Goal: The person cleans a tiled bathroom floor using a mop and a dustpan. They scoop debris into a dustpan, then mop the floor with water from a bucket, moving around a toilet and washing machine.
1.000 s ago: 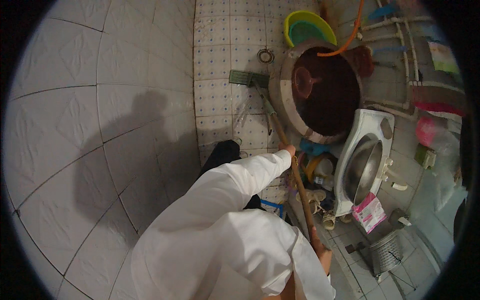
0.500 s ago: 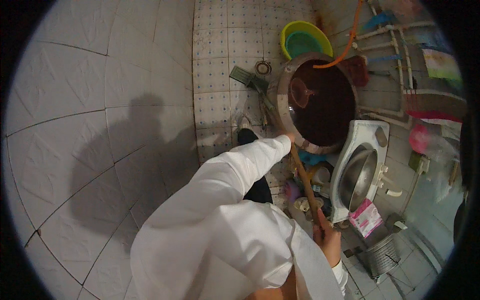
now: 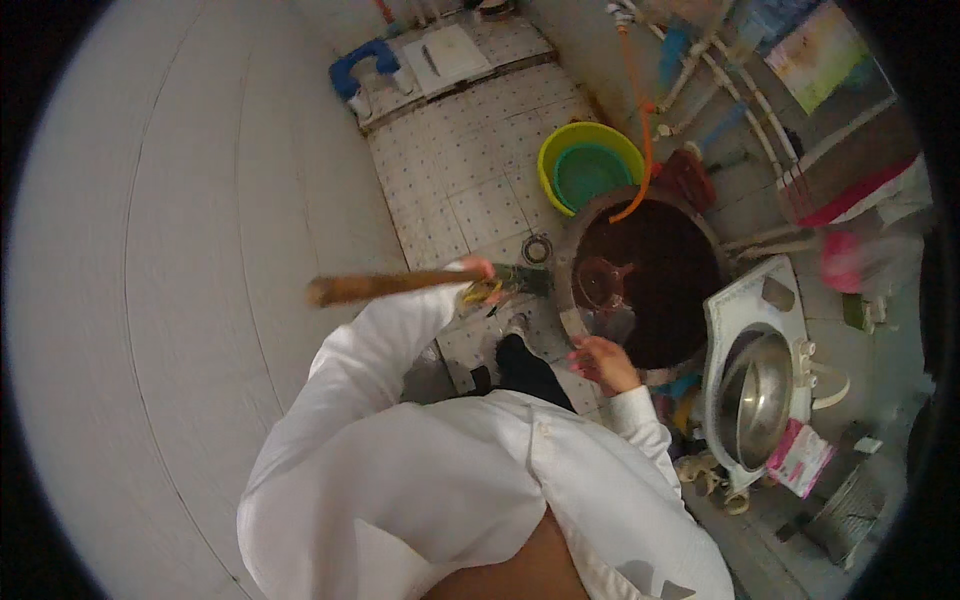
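Note:
My left hand (image 3: 478,276) is closed round a long wooden-handled floor brush (image 3: 385,286). The free end of its handle points left toward the wall. Its flat green head (image 3: 530,280), blurred and partly hidden, sits on the right beside the large round vat (image 3: 568,290). My right hand (image 3: 605,364) hangs at the near rim of this vat, fingers apart and holding nothing I can see. Dark reddish-brown liquid fills the vat, with a clear reddish scoop-like thing (image 3: 600,282) in it.
A yellow basin (image 3: 548,170) with a green one inside stands behind the vat. An orange hose (image 3: 646,150) drops into the vat. At right are a white washbasin (image 3: 722,310) and wall pipes. A floor drain (image 3: 537,248) lies left of the vat; far off is a raised tiled step (image 3: 510,50).
My right hand has let go of the handle and come forward to the vat. My left hand has moved left with the brush, whose handle has swung round to point left. The view has tilted up.

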`<state>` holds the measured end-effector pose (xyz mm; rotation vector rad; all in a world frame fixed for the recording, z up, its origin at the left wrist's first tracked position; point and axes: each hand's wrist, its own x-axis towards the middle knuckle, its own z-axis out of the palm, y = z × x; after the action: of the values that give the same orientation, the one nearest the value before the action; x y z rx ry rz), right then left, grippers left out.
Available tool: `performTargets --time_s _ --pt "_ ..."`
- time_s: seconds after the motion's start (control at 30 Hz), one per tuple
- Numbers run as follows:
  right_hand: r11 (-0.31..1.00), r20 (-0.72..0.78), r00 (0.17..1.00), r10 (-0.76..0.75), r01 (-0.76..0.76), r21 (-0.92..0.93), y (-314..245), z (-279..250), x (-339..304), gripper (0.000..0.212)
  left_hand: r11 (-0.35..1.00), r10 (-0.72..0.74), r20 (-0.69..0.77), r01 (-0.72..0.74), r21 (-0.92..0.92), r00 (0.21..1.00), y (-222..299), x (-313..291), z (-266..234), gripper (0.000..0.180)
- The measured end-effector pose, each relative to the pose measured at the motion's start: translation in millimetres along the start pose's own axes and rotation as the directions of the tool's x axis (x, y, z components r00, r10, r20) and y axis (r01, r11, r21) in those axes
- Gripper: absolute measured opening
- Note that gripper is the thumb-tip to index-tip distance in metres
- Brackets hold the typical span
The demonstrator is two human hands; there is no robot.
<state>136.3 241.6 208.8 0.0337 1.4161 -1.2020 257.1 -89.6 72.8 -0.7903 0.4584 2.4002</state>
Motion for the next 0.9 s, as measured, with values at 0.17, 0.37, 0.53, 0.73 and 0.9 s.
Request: performTargets --time_s 0.17,0.37,0.53,0.73,0.9 --pt "0.997 0.161 0.984 0.08 -0.076 -0.034 -5 32 91 0.031 0.788 -0.418 0.021 0.374 -0.489 0.908 86 -64 58 0.052" --pt "0.971 0.285 0.939 0.194 -0.225 0.084 -95 82 160 0.05 0.99 -0.124 -0.216 0.135 0.035 0.968 166 -89 70 0.024" --pt "0.781 0.562 0.77 0.303 -0.538 0.316 -154 160 217 0.058 0.904 -0.145 -0.295 0.247 0.348 0.944 237 -66 54 0.015" --pt "0.525 0.415 0.909 0.034 -0.37 0.767 -204 198 309 0.033 0.777 0.041 -0.433 0.244 0.58 0.901 310 -34 54 0.006" --pt "0.541 0.2 0.964 0.174 -0.264 0.798 -249 224 386 0.029 0.617 0.022 -0.239 0.175 0.767 0.971 404 -15 28 0.008"
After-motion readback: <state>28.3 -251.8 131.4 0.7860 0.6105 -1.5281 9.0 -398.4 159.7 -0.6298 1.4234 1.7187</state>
